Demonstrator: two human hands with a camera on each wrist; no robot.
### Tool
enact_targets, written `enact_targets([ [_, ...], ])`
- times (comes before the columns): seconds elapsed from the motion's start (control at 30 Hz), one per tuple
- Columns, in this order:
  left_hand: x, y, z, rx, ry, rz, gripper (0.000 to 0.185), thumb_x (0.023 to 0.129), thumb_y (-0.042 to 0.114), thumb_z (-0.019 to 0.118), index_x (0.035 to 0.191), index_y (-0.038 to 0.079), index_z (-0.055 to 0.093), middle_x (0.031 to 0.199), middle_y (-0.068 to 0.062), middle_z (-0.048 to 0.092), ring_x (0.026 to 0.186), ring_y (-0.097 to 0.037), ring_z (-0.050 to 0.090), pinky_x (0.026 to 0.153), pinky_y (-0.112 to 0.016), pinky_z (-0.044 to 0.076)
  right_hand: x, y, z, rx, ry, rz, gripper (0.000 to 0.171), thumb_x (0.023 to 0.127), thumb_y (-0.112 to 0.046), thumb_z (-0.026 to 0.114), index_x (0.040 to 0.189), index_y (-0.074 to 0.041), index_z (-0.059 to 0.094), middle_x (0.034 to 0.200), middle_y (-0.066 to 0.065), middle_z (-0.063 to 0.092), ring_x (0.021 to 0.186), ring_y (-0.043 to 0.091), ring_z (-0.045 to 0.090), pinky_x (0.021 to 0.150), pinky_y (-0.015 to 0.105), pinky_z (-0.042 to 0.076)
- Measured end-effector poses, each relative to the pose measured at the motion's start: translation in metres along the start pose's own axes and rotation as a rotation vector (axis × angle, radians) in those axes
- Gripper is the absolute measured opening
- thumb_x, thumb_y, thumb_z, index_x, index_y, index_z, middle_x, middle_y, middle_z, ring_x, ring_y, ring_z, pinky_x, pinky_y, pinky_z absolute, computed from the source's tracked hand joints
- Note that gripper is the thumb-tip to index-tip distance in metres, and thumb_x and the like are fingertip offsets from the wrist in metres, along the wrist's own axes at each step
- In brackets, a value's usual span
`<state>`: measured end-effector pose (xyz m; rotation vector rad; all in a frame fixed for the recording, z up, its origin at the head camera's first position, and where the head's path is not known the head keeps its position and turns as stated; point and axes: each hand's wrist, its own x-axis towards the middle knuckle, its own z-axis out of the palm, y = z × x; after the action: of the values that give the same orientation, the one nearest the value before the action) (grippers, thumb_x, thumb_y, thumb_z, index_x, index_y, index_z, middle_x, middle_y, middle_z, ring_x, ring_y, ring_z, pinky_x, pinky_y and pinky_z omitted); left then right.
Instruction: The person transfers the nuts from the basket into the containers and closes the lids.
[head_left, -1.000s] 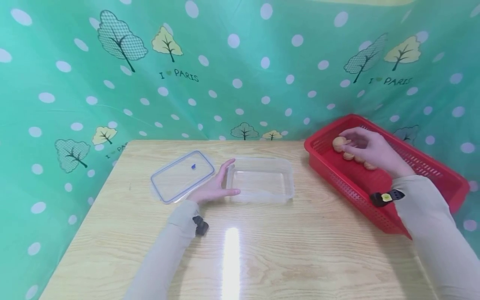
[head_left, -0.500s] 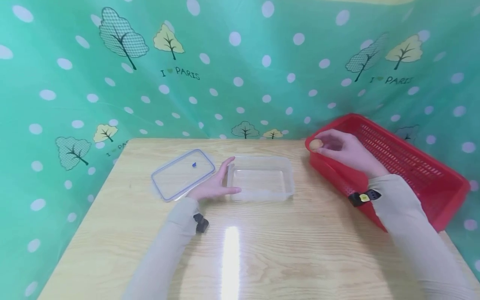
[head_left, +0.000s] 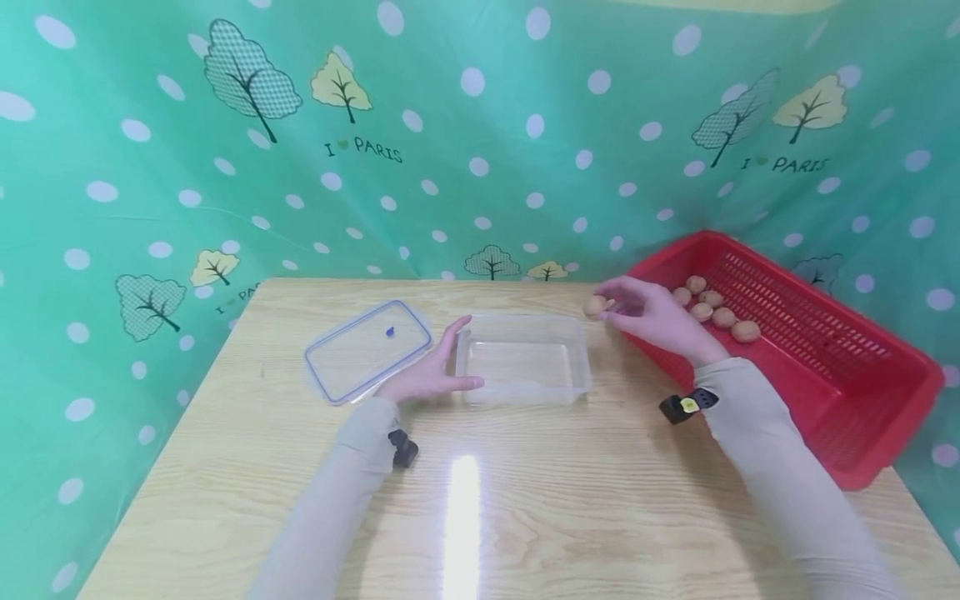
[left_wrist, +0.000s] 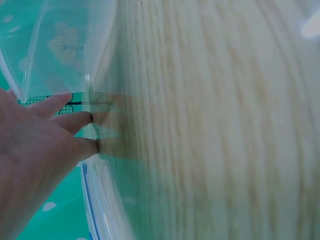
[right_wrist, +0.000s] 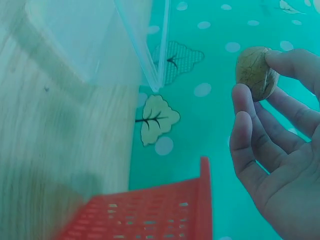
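In the head view my right hand [head_left: 657, 321] has a walnut [head_left: 596, 307] pinched between thumb and fingertips, just left of the red basket's rim. The right wrist view shows the walnut's wrinkled brown shell [right_wrist: 252, 70] against the green cloth. Several more walnuts [head_left: 723, 317] lie in the basket [head_left: 896, 367]. My left hand [head_left: 426, 375] rests at the left end of a clear plastic container [head_left: 521, 393], thumb and fingers spread along it. The container has no lid on and holds nothing. In the left wrist view the fingers [left_wrist: 75, 121] stretch out beside its wall.
Left of the container lies a clear lid [head_left: 365, 354] with a blue seal, flat on the wooden table [head_left: 570, 500]. A green dotted cloth [head_left: 420, 125] hangs behind the table. The red basket takes up the right side.
My right hand has lifted a walnut out of the basket and moved left over its rim toward the container. The left hand stays where it was.
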<state>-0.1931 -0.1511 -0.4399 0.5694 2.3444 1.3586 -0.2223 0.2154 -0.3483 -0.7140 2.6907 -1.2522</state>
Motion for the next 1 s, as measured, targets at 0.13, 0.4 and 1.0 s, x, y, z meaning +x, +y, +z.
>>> enact_targets([
  [0.13, -0.001, -0.001, 0.0, 0.005, 0.009, 0.006, 0.108, 0.085, 0.033, 0.075, 0.155, 0.025, -0.006, 0.16, -0.008, -0.01, 0.144, -0.035, 0.0, 0.111, -0.06, 0.011, 0.006, 0.001, 0.009, 0.017, -0.019, -0.024, 0.041, 0.091, -0.018, 0.069, 0.128, -0.004, 0.059, 0.118, 0.01, 0.063, 0.1, 0.024, 0.061, 0.085, 0.033, 0.051],
  [0.4, 0.001, -0.003, 0.0, 0.014, 0.006, 0.01, 0.107, 0.086, 0.026, 0.074, 0.155, 0.021, -0.008, 0.16, -0.008, -0.012, 0.144, -0.035, -0.002, 0.112, -0.058, 0.01, 0.01, 0.008, 0.037, 0.118, -0.041, -0.006, 0.043, 0.09, -0.019, 0.07, 0.128, -0.004, 0.058, 0.12, 0.011, 0.061, 0.1, 0.026, 0.06, 0.083, 0.035, 0.053],
  [1.0, 0.001, -0.006, 0.003, -0.012, 0.024, 0.01, 0.107, 0.086, 0.03, 0.074, 0.155, 0.027, -0.008, 0.16, -0.006, -0.009, 0.145, -0.032, 0.0, 0.113, -0.056, 0.01, 0.035, -0.007, 0.095, 0.183, -0.124, -0.081, 0.037, 0.086, -0.007, 0.073, 0.121, -0.001, 0.063, 0.111, 0.011, 0.064, 0.093, 0.025, 0.063, 0.083, 0.04, 0.054],
])
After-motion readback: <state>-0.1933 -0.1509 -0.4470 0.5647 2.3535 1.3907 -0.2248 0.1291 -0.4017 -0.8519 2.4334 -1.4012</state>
